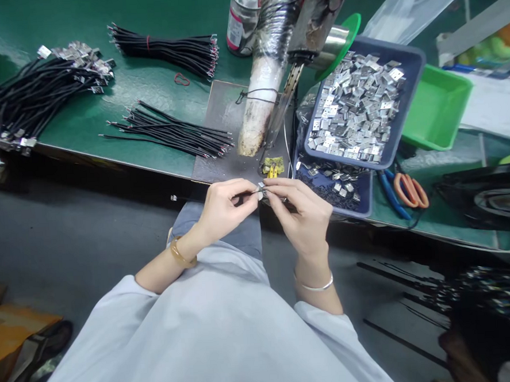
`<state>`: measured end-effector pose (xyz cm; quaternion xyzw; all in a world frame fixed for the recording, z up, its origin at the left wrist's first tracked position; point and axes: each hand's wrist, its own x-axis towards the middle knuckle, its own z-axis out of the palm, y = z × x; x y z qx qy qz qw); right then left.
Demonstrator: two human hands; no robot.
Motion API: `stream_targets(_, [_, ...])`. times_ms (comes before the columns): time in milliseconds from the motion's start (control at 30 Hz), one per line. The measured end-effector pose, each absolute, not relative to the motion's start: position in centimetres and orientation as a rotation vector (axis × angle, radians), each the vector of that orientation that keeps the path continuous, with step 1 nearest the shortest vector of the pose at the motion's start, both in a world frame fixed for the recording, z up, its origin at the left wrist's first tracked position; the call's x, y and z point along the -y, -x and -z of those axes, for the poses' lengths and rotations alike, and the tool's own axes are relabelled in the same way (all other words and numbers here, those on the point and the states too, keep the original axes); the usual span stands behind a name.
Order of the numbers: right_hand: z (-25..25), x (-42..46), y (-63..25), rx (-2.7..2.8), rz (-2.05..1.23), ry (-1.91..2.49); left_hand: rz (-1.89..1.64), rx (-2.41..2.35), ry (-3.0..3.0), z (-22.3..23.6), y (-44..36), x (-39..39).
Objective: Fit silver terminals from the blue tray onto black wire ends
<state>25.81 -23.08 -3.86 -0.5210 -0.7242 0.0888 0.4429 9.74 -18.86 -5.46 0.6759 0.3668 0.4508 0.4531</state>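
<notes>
My left hand (228, 209) is closed in a pinch on a short black cable. The cable's far end, with a small metal connector (173, 198), sticks out to the left past the hand. Opposite it, my right hand (302, 211) pinches a small silvery connector piece (261, 186) at the cable's near end. Both sets of fingertips meet just in front of the bench edge, below a yellow clamp-like piece (273, 171). Fingers partly hide the joint, so how far the two parts fit together cannot be seen.
Loose black cables (169, 130) and a tied bundle (164, 49) lie on the green bench. Finished-looking cables (37, 95) pile at left. A soldering iron (289, 85) and wrapped duct (268, 57) stand ahead. Right are a metal-shell tray (410, 83), green tray (438, 108), and orange-handled scissors (410, 191).
</notes>
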Motion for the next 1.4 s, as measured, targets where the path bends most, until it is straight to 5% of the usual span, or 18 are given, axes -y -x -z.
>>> stream_targets(167, [4.0, 23.1, -25.4, 1.612, -0.401, 1.326, -1.215, -0.878, -1.854, 5.5, -9.8, 19.4])
stream_targets(467, [5.0, 23.2, -23.1, 1.230, -0.596, 1.290, -0.940, -0.650, -1.042, 5.2, -10.0, 19.7])
stream_targets(733, [6.4, 22.8, -23.6, 1.134, -0.894, 1.149, -1.003, -0.651, -0.916, 5.3, -10.0, 19.9])
stream_targets(967, [5.6, 23.6, -22.7, 1.390, -0.199, 1.340, -0.980, -0.644, -0.865, 5.1, -9.6, 19.5])
stream_targets(1400, [5.2, 24.2, -23.7, 1.550, 0.099, 1.209, -0.951, -0.750, -0.820, 5.4, -9.7, 18.4])
